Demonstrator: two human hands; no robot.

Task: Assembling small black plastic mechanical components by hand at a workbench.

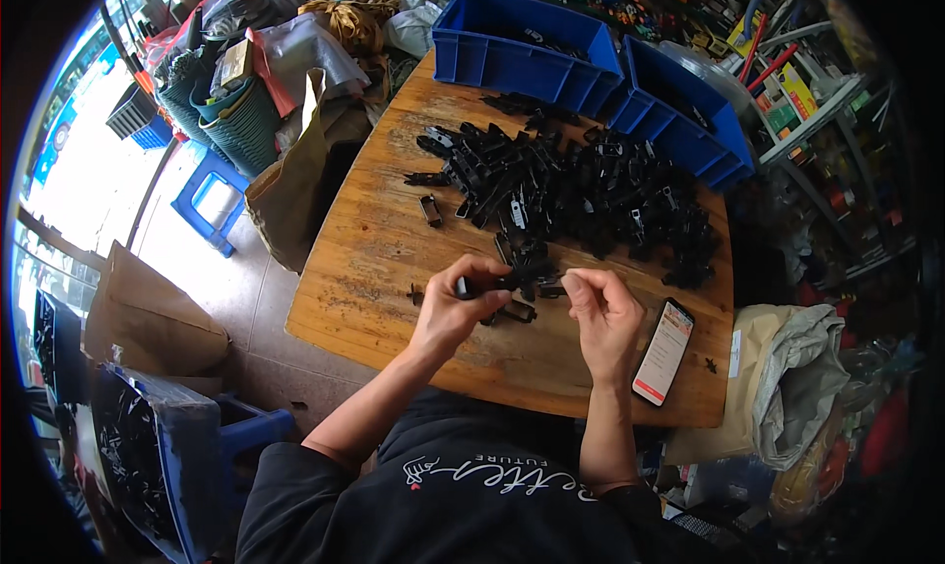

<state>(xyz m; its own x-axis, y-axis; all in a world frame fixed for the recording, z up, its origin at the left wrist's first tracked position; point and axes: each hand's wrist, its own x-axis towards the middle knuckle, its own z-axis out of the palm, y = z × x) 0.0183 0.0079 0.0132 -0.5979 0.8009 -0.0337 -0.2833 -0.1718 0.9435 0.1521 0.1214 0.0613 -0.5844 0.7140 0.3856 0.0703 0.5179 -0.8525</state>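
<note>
My left hand [465,298] is closed around a black plastic part [500,283], its fingers pinching it over the near part of the table. Close by on the right, my right hand [602,308] has thumb and fingertips pressed together at the part's right end; whatever small thing it pinches is too dark and small to name. Just beyond both hands lies a big heap of black plastic parts [581,190], some with shiny metal pieces. A few loose black parts [430,211] sit at its left edge, and another [517,311] lies between my hands.
The wooden table [364,239] carries a lit smartphone [664,352] near my right hand. Two blue bins [527,67] [679,121] stand along its far side. Paper sacks [285,185] [748,367] flank the table. A blue stool [212,200] and a blue crate [192,446] are left.
</note>
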